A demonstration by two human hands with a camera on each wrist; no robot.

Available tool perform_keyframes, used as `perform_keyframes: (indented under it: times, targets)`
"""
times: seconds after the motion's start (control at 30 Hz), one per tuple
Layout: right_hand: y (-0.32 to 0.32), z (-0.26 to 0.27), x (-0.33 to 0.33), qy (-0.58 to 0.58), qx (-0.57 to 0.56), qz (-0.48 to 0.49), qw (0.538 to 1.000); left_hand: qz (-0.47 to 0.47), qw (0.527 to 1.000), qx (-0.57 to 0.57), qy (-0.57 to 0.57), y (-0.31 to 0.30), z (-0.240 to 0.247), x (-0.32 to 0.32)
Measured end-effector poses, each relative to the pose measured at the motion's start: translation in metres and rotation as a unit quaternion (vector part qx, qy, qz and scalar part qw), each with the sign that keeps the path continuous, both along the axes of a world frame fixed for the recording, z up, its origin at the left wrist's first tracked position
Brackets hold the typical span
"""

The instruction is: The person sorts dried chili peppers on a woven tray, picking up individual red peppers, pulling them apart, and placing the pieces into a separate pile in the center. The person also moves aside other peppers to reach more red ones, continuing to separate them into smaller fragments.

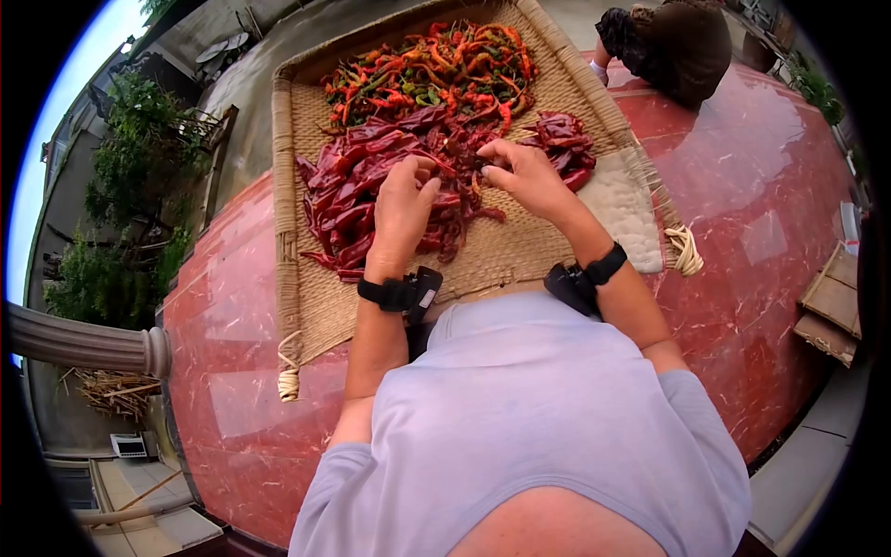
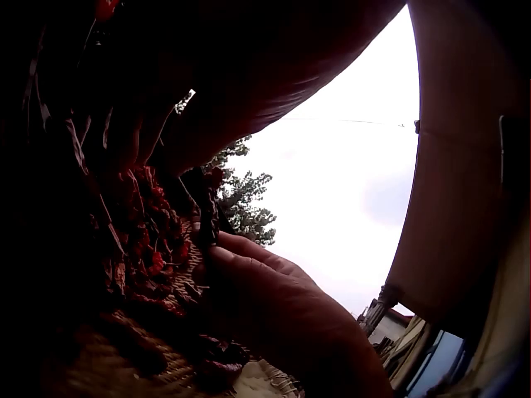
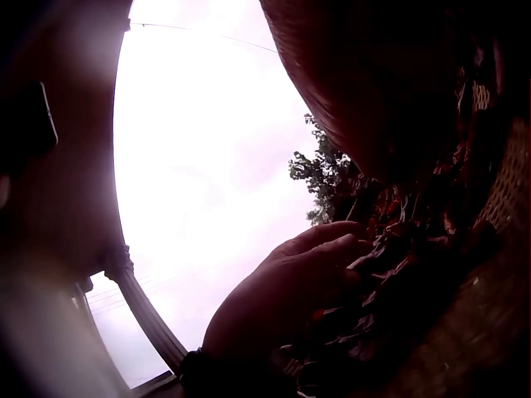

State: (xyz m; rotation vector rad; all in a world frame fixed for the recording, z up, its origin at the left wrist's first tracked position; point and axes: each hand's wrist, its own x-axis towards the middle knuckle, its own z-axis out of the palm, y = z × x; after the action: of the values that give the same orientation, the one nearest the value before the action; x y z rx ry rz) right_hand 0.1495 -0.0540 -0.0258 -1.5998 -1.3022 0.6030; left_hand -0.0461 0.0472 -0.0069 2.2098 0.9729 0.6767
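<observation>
Straw-woven tray (image 1: 520,255) under both hands, on red stone tabletop (image 1: 742,204).

Left hand (image 1: 401,212): fingers bent down onto heap of dark red dried chillies (image 1: 348,186), tips touching. Cannot tell whether closed round any one pod.

Right hand (image 1: 531,176), just beside left: thumb and fingertips pinched on one thin dark chilli (image 2: 206,225), plainest in left wrist view, at near edge of heap.

Mixed orange-green chillies (image 1: 436,70) beyond both hands. Small separate lot of dark pods (image 1: 561,135) just right of right hand.

Judged step: sorting pods singly, one pick in hand.

Next move calls for lifting pinched pod clear of tangle, steadying heap with left hand, setting pod with matching lot.
</observation>
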Motion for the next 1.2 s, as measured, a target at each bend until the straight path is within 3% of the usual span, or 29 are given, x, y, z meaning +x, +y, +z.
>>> perform_keyframes:
  times: [0.07, 0.17, 0.2, 0.27, 0.33, 0.43, 0.57, 0.67, 0.77, 0.8, 0.9, 1.0, 1.1, 1.13, 1.2]
  targets:
    - [0.003, 0.013, -0.005, -0.065, -0.030, -0.050, 0.996, 0.004, 0.987, 0.104, 0.126, -0.005, 0.003, -0.010]
    - [0.023, -0.002, -0.005, -0.154, 0.130, -0.096, 0.975, -0.020, 0.976, 0.094, 0.194, -0.005, 0.003, -0.017]
    - [0.024, -0.002, -0.009, -0.281, 0.218, -0.147, 0.923, -0.017, 0.973, 0.094, 0.208, -0.005, 0.003, -0.017]
    - [0.014, 0.003, -0.009, -0.244, 0.096, -0.048, 0.964, -0.010, 0.967, 0.095, 0.236, -0.004, 0.003, -0.017]
    - [0.001, 0.018, -0.017, -0.227, -0.071, 0.058, 0.970, 0.019, 0.964, 0.119, 0.239, -0.002, 0.000, -0.015]
    - [0.000, -0.004, -0.021, -0.317, -0.082, 0.132, 0.936, 0.063, 0.976, 0.114, 0.177, -0.002, 0.004, -0.012]
    - [0.006, -0.010, -0.028, -0.293, -0.035, 0.144, 0.945, 0.068, 0.996, 0.049, 0.009, 0.005, 0.006, -0.012]
    - [0.009, -0.013, -0.020, -0.183, 0.028, 0.161, 0.969, 0.076, 0.997, 0.017, -0.002, 0.004, 0.013, -0.016]
    - [-0.007, 0.011, -0.011, -0.003, 0.000, 0.103, 0.995, 0.093, 0.995, 0.049, -0.002, 0.006, 0.010, -0.015]
    - [-0.010, 0.010, -0.002, -0.007, 0.050, 0.066, 0.997, 0.097, 0.993, 0.064, -0.005, 0.007, 0.009, -0.014]
    - [-0.024, 0.022, 0.021, -0.135, 0.026, -0.102, 0.985, 0.072, 0.991, 0.062, -0.092, 0.006, 0.002, -0.009]
    - [-0.030, 0.016, 0.031, -0.215, 0.029, -0.223, 0.950, -0.011, 0.995, 0.073, -0.061, 0.006, -0.002, -0.009]
    - [-0.022, 0.012, 0.018, -0.111, 0.096, -0.119, 0.982, -0.105, 0.993, 0.025, -0.043, -0.006, 0.003, -0.006]
    - [-0.025, 0.021, 0.005, -0.058, 0.066, -0.061, 0.994, -0.116, 0.993, -0.036, -0.016, -0.014, 0.015, -0.004]
    - [-0.016, 0.008, -0.007, 0.011, 0.111, 0.052, 0.992, -0.128, 0.990, -0.062, -0.019, -0.019, 0.016, -0.002]
